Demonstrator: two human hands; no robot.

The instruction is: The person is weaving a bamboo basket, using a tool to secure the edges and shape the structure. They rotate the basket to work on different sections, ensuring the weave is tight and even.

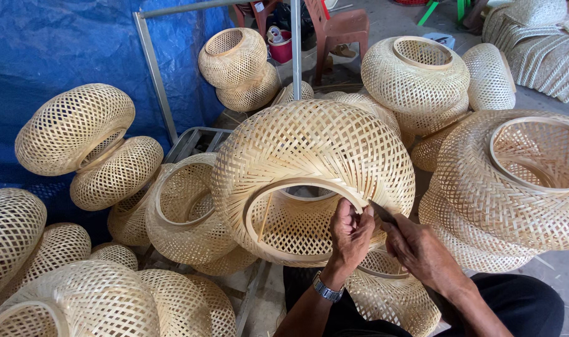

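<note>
Two hands at the lower rim of one large woven bamboo shade (309, 156), centre of view, tilted so that its round opening faces down and toward the wearer. Left hand (351, 234), wristwatch (327, 290) on the wrist, raised to the rim hoop (297, 186); fingers (353, 215) curled and pressed together, pinching the rim where a loose bamboo strip (376, 211) meets it. Right hand (421, 249) just beside the left, touching it near the same point; fingers closed on the strip's near end, though exact grip partly hidden by the left hand. Shade resting above the lap, dark trousers (515, 306) below, a second smaller shade (393, 293) underneath the hands. Many finished shades of the same pale weave all around: a stacked pair (85, 143) at left against a blue tarpaulin (47, 50), several more (78, 299) in the lower left corner, a wide open-topped one (515, 181) at right, another (415, 75) behind it, and two stacked (237, 68) in the background. Grey metal frame (153, 68) upright behind the central shade, one vertical pole (295, 50) rising from it. Red plastic chair (340, 28) and small red bucket (281, 47) farther back on the concrete floor (559, 274).
</note>
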